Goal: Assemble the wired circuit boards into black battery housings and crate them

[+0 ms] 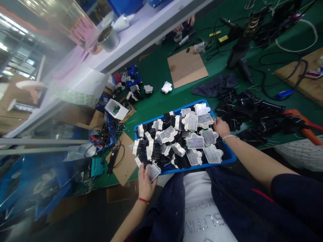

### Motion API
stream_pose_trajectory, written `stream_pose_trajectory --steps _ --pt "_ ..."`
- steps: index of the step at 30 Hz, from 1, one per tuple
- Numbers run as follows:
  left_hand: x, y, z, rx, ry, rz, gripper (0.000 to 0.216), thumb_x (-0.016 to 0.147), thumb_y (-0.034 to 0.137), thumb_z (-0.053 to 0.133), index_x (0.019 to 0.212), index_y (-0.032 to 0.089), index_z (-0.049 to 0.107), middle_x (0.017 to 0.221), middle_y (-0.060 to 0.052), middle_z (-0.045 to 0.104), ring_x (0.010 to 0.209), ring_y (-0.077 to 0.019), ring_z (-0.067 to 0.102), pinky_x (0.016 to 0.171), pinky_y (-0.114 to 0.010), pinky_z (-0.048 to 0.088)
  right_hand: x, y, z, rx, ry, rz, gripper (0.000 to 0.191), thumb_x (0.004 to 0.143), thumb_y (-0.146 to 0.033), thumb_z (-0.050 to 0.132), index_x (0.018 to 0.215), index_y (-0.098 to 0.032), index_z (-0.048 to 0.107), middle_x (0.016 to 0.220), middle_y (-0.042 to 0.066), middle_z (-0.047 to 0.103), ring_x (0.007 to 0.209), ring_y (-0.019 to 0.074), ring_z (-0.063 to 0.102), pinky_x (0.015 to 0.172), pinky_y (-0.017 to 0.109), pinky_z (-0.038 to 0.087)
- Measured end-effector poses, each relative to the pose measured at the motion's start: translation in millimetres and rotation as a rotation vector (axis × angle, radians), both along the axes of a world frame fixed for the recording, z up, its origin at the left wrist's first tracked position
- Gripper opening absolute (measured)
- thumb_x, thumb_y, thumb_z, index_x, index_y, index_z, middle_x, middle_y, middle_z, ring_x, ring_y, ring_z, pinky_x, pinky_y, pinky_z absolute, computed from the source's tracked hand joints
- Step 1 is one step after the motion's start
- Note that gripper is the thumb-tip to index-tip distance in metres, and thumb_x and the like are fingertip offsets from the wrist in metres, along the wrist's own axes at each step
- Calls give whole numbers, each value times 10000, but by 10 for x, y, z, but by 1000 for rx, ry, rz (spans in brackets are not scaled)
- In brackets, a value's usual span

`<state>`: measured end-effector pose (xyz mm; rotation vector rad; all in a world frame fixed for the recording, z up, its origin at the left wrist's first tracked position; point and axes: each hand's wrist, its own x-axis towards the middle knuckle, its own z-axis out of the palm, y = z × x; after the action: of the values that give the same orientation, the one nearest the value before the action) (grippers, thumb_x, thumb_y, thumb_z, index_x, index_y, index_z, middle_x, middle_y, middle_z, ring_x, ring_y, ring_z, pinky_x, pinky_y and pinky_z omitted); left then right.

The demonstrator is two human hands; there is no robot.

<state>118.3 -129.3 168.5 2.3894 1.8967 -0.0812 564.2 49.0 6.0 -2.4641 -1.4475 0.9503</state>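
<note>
A blue tray (181,170) in front of me is heaped with white plastic housings (195,141) with flat grey faces, many with black parts attached. At the tray's near left corner, my left hand (145,185) has its fingers and thumb around one grey-faced housing (153,172). Whether it also grips the tray rim there is hidden. My right hand (221,127) is closed on the tray's right rim, its fingertips partly hidden by the edge.
Loose housings (166,87) lie behind the tray on the green bench (151,106). Black cabled parts (252,107) and an orange-handled tool (308,127) are at right. Cardboard (186,67), a white bin (116,109) and a shelf (141,32) surround the tray. Another person's hand (190,21) shows beyond.
</note>
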Motion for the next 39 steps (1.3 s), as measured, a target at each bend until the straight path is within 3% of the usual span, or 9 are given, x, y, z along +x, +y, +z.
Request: stream_pose_trajectory --steps 4,7,17,22,26,30,33,35,39 --pt "-84 51 -19 -22 32 33 565 713 108 550 1260 125 411 1206 -165 522 1280 -344 357 1017 -522 368 6 -2 5 12 0 7 555 951 -481 198 1073 -95 578 959 220 665 888 309 632 712 343 423" --pt "-171 155 61 -86 37 -5 508 701 165 589 1196 133 481 1147 -147 575 1170 -319 476 986 -469 405 0 0 7 13 -9 13 555 952 -472 196 1078 -88 576 953 224 665 883 313 633 708 348 424" --pt "85 195 -35 -117 84 -6 720 807 276 559 1434 131 236 1468 -182 303 1388 -336 187 1099 -548 203 -2 1 -26 -23 -27 31 565 953 -470 173 1094 -92 569 974 226 658 885 307 632 703 343 421" --pt "71 152 -11 -238 -43 -81 345 834 151 482 1168 194 558 1250 -143 537 1199 -299 470 1012 -486 371 -12 4 9 -48 -16 29 568 956 -472 146 1139 -110 543 983 223 659 907 323 631 703 349 422" --pt "152 449 206 -327 -69 -198 338 735 138 592 1065 213 597 1112 -113 604 1012 -265 577 875 -390 491 -20 26 55 -69 10 11 522 959 -455 174 1157 -126 528 974 219 666 895 324 640 692 351 421" --pt "308 1278 756 -606 -218 -331 132 805 242 585 922 274 638 853 -16 664 760 -165 621 700 -256 503 -21 55 67 -103 35 -7 485 958 -458 202 1126 -146 533 903 200 681 856 323 654 668 349 413" --pt "423 2368 921 -391 -370 -150 138 815 307 581 905 232 654 847 -34 666 750 -170 620 700 -261 490 -21 76 69 -117 50 -9 459 958 -461 208 1094 -167 533 880 184 684 855 323 656 657 344 407" --pt "504 3254 756 -273 -409 0 191 822 362 557 891 199 630 834 -39 659 766 -181 627 731 -279 498 -23 90 75 -118 54 -8 435 960 -449 210 1083 -175 525 868 172 685 851 320 656 657 339 405" --pt "737 4882 97 -179 -322 125 271 864 284 488 1089 138 525 1004 -86 621 870 -186 614 831 -336 483 -34 110 105 -105 43 -5 394 969 -408 214 1046 -167 517 813 144 687 813 289 665 647 313 397"
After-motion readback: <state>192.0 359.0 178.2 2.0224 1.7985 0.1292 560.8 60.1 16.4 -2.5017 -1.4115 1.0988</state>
